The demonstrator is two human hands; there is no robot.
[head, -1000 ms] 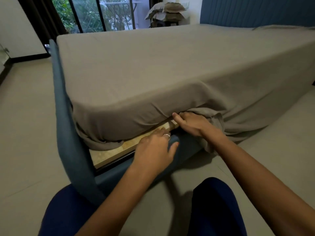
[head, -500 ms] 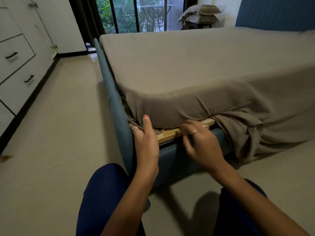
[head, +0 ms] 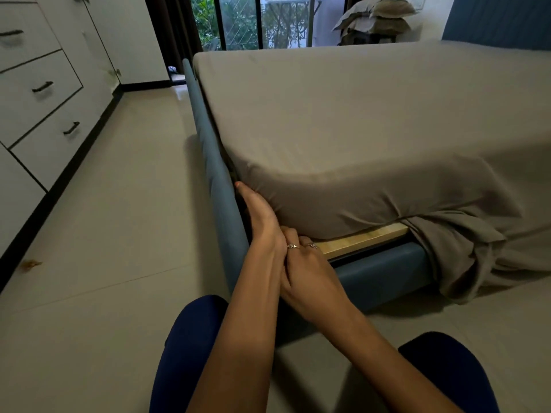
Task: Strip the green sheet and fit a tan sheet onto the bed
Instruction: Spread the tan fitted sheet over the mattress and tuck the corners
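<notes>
The tan sheet [head: 357, 129] lies smooth over the mattress and is pulled round the near corner. My left hand [head: 262, 216] stands edge-on, fingers straight, pressed into the gap between that corner and the blue footboard [head: 214, 180]. My right hand [head: 310, 269], with rings on it, reaches under the mattress corner beside the left wrist; its fingertips are hidden. To the right, a loose bunch of the sheet [head: 465, 254] hangs over the blue side rail [head: 381, 269] to the floor. A strip of wooden bed base [head: 360, 242] shows under the mattress. No green sheet is in view.
White drawers [head: 41, 93] line the left wall across a strip of tiled floor [head: 119, 204]. A pile of pillows [head: 375, 19] sits at the back by the glass door [head: 268, 22]. The blue headboard [head: 501, 19] is at far right. My knees [head: 190, 338] are close to the footboard.
Both hands slid left along the mattress edge to the corner. The left hand went into the gap by the footboard, and the right hand moved in beside it.
</notes>
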